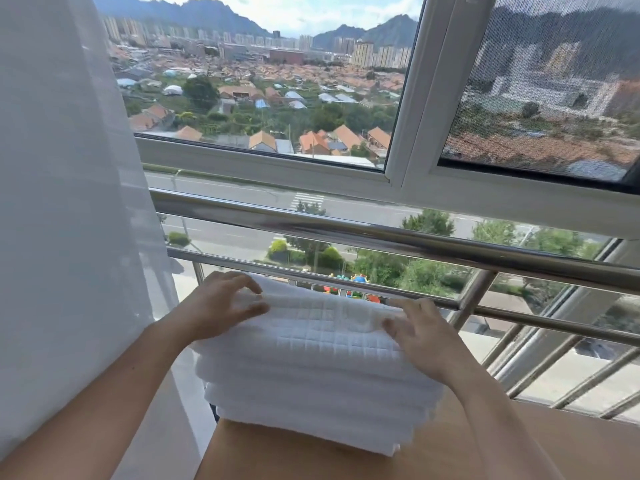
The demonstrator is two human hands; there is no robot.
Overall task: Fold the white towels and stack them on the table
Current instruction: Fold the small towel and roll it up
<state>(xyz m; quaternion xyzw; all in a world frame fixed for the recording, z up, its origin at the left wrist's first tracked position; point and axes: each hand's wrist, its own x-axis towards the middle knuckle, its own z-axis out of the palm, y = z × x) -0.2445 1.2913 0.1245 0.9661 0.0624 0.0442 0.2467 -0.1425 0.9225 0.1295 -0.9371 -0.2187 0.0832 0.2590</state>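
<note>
White towels (pixel 311 372) sit stacked on the table (pixel 450 455); we read the left hand (pixel 221 303) as pinching the top edge and the right hand (pixel 420 336) as pressing open-fingered, likely to square the stack.

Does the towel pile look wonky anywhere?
A bit. The towel stack sits at the left corner of the table, and its left side seems to hang past the edge. Its layers are stepped, not flush. The left hand pinches the top towel; the right hand rests on it.
</note>
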